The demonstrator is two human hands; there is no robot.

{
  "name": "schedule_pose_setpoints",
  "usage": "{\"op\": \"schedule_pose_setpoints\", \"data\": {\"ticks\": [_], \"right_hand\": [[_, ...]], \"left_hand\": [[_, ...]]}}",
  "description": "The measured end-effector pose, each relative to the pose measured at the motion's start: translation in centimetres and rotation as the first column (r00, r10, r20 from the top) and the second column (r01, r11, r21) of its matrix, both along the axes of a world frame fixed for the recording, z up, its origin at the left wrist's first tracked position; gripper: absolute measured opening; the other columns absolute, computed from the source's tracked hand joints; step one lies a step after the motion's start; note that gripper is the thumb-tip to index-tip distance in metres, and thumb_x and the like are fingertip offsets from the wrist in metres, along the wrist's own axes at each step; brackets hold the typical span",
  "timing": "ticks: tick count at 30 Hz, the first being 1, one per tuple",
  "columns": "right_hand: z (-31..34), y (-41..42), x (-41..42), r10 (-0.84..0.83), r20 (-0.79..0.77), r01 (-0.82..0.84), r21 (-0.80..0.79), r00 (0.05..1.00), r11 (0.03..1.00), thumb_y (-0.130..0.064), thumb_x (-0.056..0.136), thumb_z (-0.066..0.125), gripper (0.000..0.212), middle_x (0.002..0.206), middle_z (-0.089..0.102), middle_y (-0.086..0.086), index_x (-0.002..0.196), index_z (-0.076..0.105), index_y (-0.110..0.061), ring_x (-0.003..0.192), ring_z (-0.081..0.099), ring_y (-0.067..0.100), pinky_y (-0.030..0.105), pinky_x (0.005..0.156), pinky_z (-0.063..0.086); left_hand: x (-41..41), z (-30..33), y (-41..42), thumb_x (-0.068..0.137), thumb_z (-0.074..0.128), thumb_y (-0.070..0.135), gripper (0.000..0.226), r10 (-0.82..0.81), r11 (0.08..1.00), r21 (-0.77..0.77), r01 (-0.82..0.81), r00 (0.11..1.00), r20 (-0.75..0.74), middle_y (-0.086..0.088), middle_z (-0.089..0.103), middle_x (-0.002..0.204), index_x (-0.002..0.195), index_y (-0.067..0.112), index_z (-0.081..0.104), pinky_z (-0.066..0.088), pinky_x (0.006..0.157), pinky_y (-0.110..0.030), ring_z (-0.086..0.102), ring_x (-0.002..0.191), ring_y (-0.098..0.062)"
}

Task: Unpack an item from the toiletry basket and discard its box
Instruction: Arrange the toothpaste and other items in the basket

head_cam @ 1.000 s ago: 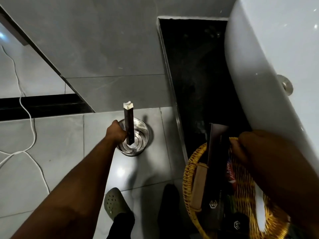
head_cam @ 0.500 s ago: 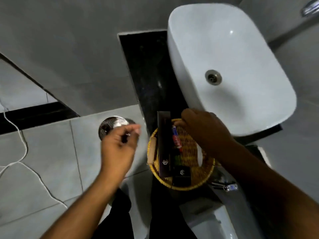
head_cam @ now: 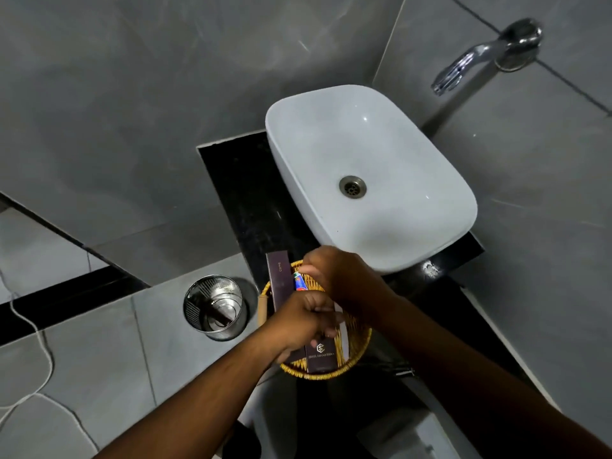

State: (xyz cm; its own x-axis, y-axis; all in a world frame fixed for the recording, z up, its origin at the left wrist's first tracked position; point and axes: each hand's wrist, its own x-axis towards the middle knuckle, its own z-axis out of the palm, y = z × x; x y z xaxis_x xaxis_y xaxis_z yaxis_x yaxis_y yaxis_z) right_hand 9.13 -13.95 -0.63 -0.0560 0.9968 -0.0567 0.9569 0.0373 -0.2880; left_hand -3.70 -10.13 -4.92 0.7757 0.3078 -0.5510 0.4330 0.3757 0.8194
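Both grips unreadable, left hand (head_cam: 299,318) and right hand (head_cam: 341,279) overlapping above wicker basket (head_cam: 359,347), contents mostly hidden

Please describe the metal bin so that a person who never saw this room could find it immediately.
Start at the white sink on the black counter, then look down to the grey floor on its left. The metal bin stands there, left of the yellow wicker basket. It is the only shiny, round steel thing on the floor, open at the top, with a dark box lying inside.
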Motion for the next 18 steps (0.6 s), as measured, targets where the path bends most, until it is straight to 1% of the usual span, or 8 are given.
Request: {"op": "schedule_pose_setpoints", "data": {"ticks": [2, 3, 5, 8, 11, 13, 15, 18], "right_hand": [[0.5, -0.6, -0.2, -0.018, -0.004, 0.018, 0.093, 1.0, 0.995, -0.029, 0.093, 0.048, 0.036, 0.107, 0.066, 0.017, 0.11, 0.064, -0.002, 0.097, 0.062, 0.029, 0.037, 0.075, 0.056], [0.7, -0.9, -0.5, -0.085, -0.041, 0.09, 0.142, 0.996, 0.986, -0.029, 0.093, 0.049, 0.038, 0.108, 0.066, 0.018, 0.115, 0.062, 0.0, 0.096, 0.063, 0.03, 0.037, 0.076, 0.056], [0.1, -2.2, -1.2, -0.242, -0.098, 0.256, 0.172, 0.965, 0.951, -0.016, 0.091, 0.058, 0.035, 0.109, 0.063, 0.018, 0.121, 0.056, 0.001, 0.097, 0.062, 0.03, 0.037, 0.08, 0.054], [-1.9, -5.0, -2.6, -0.452, -0.097, 0.457, 0.048, 0.887, 0.888, -0.011, 0.088, 0.062, 0.021, 0.106, 0.064, 0.014, 0.109, 0.06, -0.005, 0.096, 0.061, 0.029, 0.037, 0.083, 0.052], [-3.8, -7.0, -3.3, -0.643, -0.252, 0.636, -0.118, 0.723, 0.762, -0.013, 0.092, 0.057, 0.017, 0.114, 0.064, 0.015, 0.104, 0.066, -0.004, 0.097, 0.061, 0.019, 0.027, 0.086, 0.045], [-4.6, -7.3, -3.1, -0.718, -0.269, 0.673, -0.251, 0.642, 0.695, -0.016, 0.092, 0.058, 0.016, 0.123, 0.058, 0.017, 0.095, 0.069, -0.005, 0.099, 0.061, 0.021, 0.026, 0.087, 0.046], [-4.8, -7.2, -2.7, -0.759, -0.266, 0.694, -0.308, 0.594, 0.651, -0.017, 0.092, 0.059, 0.018, 0.128, 0.054, 0.018, 0.084, 0.071, -0.006, 0.101, 0.062, 0.025, 0.033, 0.089, 0.051], [-5.3, -6.6, -2.1, -0.809, -0.284, 0.735, -0.339, 0.515, 0.587, -0.014, 0.092, 0.06, 0.015, 0.139, 0.047, 0.017, 0.088, 0.072, -0.005, 0.115, 0.056, 0.028, 0.035, 0.096, 0.049]], "left_hand": [[0.4, 0.0, -0.1, 0.085, 0.061, 0.001, 0.004, 0.035, 0.999, 0.012, -0.034, 0.999, -0.028, 0.006, 0.069, 0.05, 0.081, 0.002, 0.063, 0.038, 0.035, -0.013, 0.057, 0.038, -0.001], [0.5, 0.0, 0.0, 0.084, 0.062, 0.0, 0.003, 0.067, 0.998, 0.023, -0.067, 0.997, -0.04, 0.007, 0.069, 0.049, 0.085, -0.002, 0.064, 0.037, 0.033, -0.013, 0.055, 0.035, -0.001], [0.6, 0.0, 0.3, 0.083, 0.065, 0.002, 0.01, 0.141, 0.989, 0.047, -0.138, 0.988, -0.063, 0.003, 0.067, 0.049, 0.088, -0.006, 0.066, 0.033, 0.031, -0.014, 0.052, 0.032, -0.002], [0.7, -0.5, 0.9, 0.08, 0.072, 0.011, 0.012, 0.204, 0.978, 0.059, -0.198, 0.972, -0.118, 0.0, 0.063, 0.045, 0.079, 0.0, 0.068, 0.029, 0.029, -0.014, 0.047, 0.028, -0.003], [1.2, -1.0, 1.3, 0.078, 0.075, 0.013, 0.02, 0.212, 0.977, 0.067, -0.203, 0.962, -0.17, 0.0, 0.064, 0.041, 0.084, -0.004, 0.068, 0.028, 0.028, -0.013, 0.047, 0.027, -0.003], [1.6, -1.4, 1.3, 0.079, 0.074, 0.012, 0.015, 0.186, 0.982, 0.062, -0.177, 0.964, -0.19, 0.0, 0.068, 0.047, 0.082, -0.002, 0.069, 0.03, 0.028, -0.014, 0.052, 0.031, -0.005], [2.0, -1.6, 1.1, 0.081, 0.071, 0.011, 0.008, 0.141, 0.99, 0.053, -0.133, 0.968, -0.206, 0.0, 0.07, 0.051, 0.078, 0.004, 0.069, 0.03, 0.029, -0.013, 0.053, 0.033, -0.005], [2.9, -1.9, 0.8, 0.084, 0.067, 0.007, 0.008, 0.11, 0.994, 0.052, -0.101, 0.967, -0.228, -0.004, 0.07, 0.059, 0.076, 0.007, 0.068, 0.028, 0.029, -0.013, 0.053, 0.032, -0.006]]}}
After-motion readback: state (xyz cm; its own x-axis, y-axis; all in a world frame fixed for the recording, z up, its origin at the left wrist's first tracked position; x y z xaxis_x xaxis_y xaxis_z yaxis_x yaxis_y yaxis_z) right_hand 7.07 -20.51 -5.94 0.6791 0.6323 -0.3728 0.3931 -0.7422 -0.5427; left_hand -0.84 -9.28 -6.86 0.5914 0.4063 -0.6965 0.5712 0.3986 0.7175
